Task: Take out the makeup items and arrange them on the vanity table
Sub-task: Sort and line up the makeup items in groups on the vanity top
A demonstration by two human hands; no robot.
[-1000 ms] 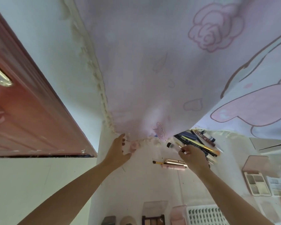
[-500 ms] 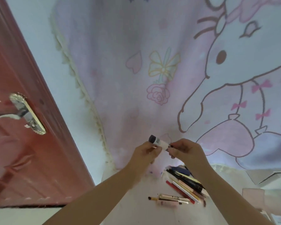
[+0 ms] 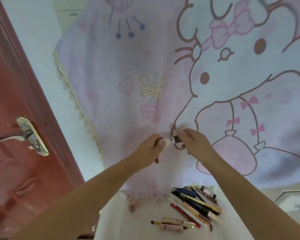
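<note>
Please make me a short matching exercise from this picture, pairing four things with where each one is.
Things:
1. tube
2. pencils
3. door handle
4. bow

Places:
A. printed on the hanging cloth, upper right
B. heaped on the table, lower right
C. held up between the left hand and right hand
D. on the red door, far left

Pairs: 1-C, 2-B, 3-D, 4-A

My left hand and right hand meet on a small tube before the hanging cloth. Below lies the table, pencils right, door left.
</note>
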